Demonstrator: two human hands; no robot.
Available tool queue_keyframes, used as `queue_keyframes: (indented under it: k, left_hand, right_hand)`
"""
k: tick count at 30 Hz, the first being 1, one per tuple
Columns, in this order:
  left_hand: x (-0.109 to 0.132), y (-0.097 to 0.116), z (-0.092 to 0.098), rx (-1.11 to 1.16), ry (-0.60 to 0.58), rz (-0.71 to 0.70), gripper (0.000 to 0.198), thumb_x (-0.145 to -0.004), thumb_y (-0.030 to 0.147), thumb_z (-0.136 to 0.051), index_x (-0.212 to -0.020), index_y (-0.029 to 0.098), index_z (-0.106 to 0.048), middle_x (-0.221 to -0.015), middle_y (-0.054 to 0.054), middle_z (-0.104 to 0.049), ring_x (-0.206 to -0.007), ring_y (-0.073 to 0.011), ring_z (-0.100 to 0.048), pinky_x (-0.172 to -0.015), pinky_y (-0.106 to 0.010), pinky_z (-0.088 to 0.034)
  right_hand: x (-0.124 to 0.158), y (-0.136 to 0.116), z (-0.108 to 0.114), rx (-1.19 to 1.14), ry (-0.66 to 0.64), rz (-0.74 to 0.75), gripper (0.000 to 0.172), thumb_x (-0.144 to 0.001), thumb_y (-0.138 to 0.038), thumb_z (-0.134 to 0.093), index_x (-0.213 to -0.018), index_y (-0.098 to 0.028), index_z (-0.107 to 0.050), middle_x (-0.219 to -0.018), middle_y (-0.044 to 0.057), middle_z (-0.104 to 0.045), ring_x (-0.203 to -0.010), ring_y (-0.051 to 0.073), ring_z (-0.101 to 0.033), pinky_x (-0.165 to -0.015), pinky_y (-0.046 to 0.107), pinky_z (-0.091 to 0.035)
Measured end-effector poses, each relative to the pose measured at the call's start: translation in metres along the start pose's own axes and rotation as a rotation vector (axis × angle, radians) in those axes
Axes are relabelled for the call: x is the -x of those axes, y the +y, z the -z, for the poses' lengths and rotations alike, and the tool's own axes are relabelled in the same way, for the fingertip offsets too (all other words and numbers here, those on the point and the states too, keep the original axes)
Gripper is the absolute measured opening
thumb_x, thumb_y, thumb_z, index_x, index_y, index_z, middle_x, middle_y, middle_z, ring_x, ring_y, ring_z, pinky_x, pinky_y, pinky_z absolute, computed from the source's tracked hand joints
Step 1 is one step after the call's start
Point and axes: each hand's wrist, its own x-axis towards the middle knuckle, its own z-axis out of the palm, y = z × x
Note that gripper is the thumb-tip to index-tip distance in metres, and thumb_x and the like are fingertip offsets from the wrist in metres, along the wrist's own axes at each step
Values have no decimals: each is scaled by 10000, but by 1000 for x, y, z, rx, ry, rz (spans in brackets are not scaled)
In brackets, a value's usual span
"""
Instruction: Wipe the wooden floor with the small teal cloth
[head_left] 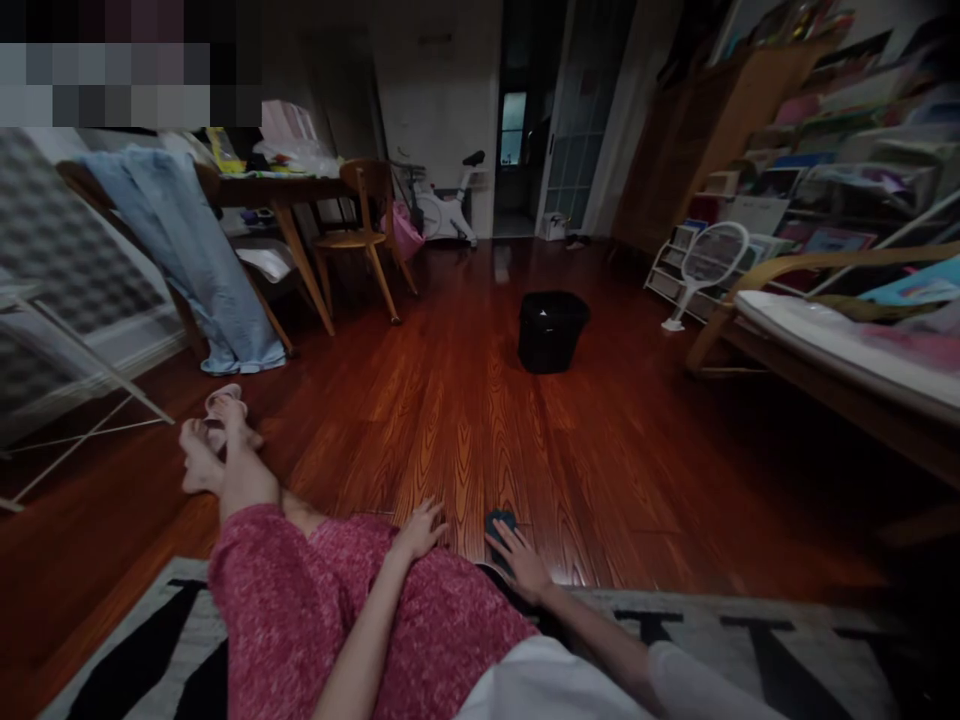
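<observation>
My left hand [421,531] rests on the pink-red patterned cloth over my thigh, its fingers spread and holding nothing. Beside my hip, my right hand [524,565] reaches down with its fingers stretched out over a small dark blue-grey thing [500,522] on the wooden floor. The fingers touch or cover part of it; its kind is unclear. A black item with a pale edge [504,583] is partly hidden under my right wrist. Farther out on the floor stands a black bin [551,335], upright and apart from both hands.
I sit on a grey and black rug [750,620]. At left are a folding rack [90,385], jeans [180,240] over a chair, a table [281,190] and a wooden chair [367,225]. An exercise bike [446,212] stands behind. A white racket-shaped device [712,255] and daybed [847,365] are right.
</observation>
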Motion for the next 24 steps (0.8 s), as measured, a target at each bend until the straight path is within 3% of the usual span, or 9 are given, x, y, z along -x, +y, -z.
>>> queue_keyframes:
  k: [6,10,13,17,20,24]
  left_hand:
    - [2,3,3,-19,-7,12,651,-944,430,-447,-1537,170,-381,-1659,-104,-217,-1518,-250,-230,-1218,-386,-244]
    - [0,2,2,-13,-3,8,660,-937,433,-451,-1534,158,-388,-1648,-114,-249,-1511,-250,-251,-1216,-368,-248]
    - [0,2,1,-7,5,6,658,-931,422,-457,-1525,145,-404,-1646,-119,-253,-1507,-247,-263,-1215,-347,-250]
    - [-1,3,-1,5,3,-5,655,-933,416,-459,-1524,139,-405,-1647,-125,-245,-1503,-255,-272,-1219,-359,-247]
    - [-2,1,-4,23,17,-6,633,-930,417,-477,-1512,174,-427,-1643,-110,-262,-1506,-256,-266,-1220,-385,-249]
    - [-4,-5,-8,33,28,-10,619,-935,436,-481,-1506,202,-431,-1639,-107,-277,-1506,-257,-264,-1213,-408,-261]
  right_hand:
    - [-107,4,32,24,6,-149,582,-987,-460,-414,-1541,-286,-380,-1665,71,-223,-1532,228,-175,-1235,488,-155]
    - [-138,-3,36,17,13,-211,607,-986,-468,-399,-1561,-287,-330,-1673,69,-183,-1536,247,-157,-1227,520,-150]
    - [-120,-4,28,5,-5,-133,640,-975,-484,-422,-1571,-281,-306,-1671,83,-167,-1539,255,-140,-1229,527,-139]
    - [-56,0,10,-21,-69,77,658,-979,-525,-420,-1580,-305,-269,-1671,74,-152,-1542,252,-110,-1236,522,-129]
    - [-8,1,4,-23,-134,149,709,-956,-468,-487,-1591,-335,-201,-1677,61,-113,-1543,261,-96,-1233,538,-140]
    - [10,-2,12,-15,-228,193,767,-924,-426,-547,-1594,-324,-188,-1679,71,-94,-1544,255,-74,-1236,529,-125]
